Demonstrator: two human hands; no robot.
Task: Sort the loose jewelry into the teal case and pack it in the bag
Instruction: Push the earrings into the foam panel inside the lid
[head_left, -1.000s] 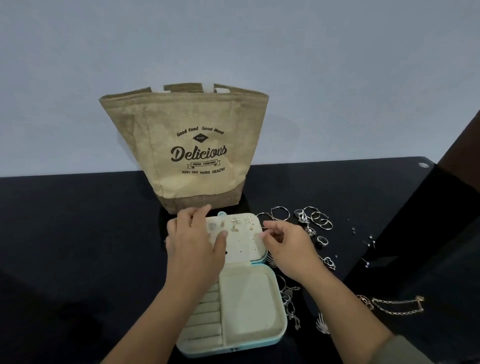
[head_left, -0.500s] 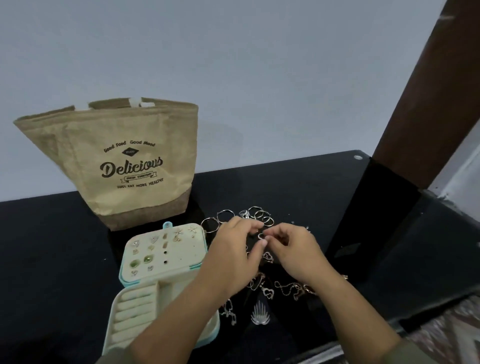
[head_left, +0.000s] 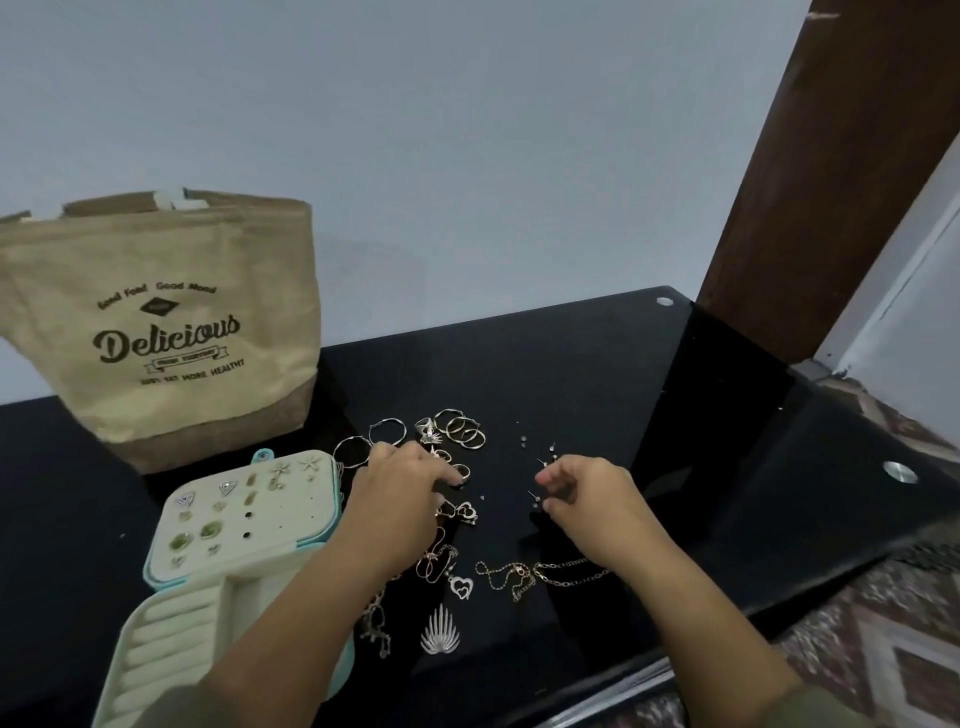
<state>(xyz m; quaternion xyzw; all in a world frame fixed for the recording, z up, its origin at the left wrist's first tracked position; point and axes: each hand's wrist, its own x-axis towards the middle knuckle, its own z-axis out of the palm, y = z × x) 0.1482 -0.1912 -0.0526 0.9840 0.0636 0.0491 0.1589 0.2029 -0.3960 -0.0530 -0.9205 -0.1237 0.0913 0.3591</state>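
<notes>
1. The right grip (head_left: 587, 493) curls over a stud (head_left: 533, 496) on the bench (head_left: 519, 374); whether it has the stud pinched cannot be told (the piece is tiny).
2. Best practice: nip the post between thumb and fingertip, lift straight up, then aim for a free hole in the lid.
3. The left grip (head_left: 400, 499) lies relaxed, fingertips on the rings (head_left: 465, 428), holding nothing.
4. The case (head_left: 291, 540) lies open in front of the bag (head_left: 156, 332).
5. Half a second ago both grips met over the rings; now they are apart.

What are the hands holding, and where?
Cannot tell. Fingers of the right hand curl by a tiny stud; the left hand rests among the rings, no clear hold.
</notes>
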